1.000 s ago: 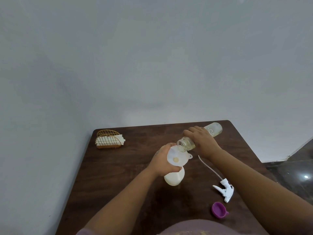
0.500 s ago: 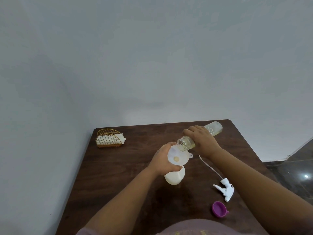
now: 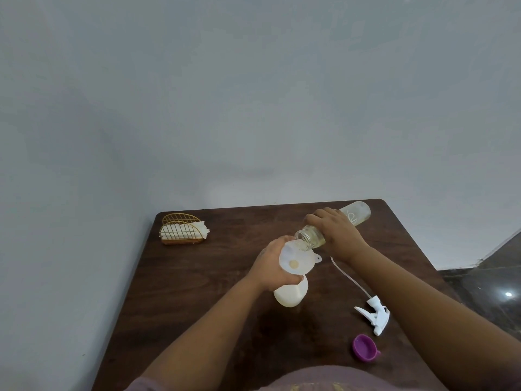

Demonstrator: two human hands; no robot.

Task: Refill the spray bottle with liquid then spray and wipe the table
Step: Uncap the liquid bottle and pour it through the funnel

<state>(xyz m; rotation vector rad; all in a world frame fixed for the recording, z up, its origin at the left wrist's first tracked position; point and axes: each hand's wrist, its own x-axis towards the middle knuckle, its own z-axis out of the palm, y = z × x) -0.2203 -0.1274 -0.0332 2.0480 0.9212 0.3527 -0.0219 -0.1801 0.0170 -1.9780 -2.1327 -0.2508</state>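
Observation:
A white spray bottle (image 3: 290, 294) stands on the dark wooden table (image 3: 197, 292) with a white funnel (image 3: 297, 262) in its neck. My left hand (image 3: 272, 266) grips the bottle's neck and the funnel. My right hand (image 3: 337, 235) holds a clear refill bottle (image 3: 356, 214) tipped nearly flat, its open mouth over the funnel's rim. Yellowish liquid shows in the funnel's bottom. The white trigger sprayer head (image 3: 375, 316) with its dip tube lies on the table to the right.
A purple cap (image 3: 364, 347) lies near the table's front right. A gold wire holder with white napkins (image 3: 181, 230) stands at the back left corner. Grey walls close the back and left; dark floor shows at the right.
The refill bottle's base has risen slightly, tilting it a little steeper. Both hands stay in the same place.

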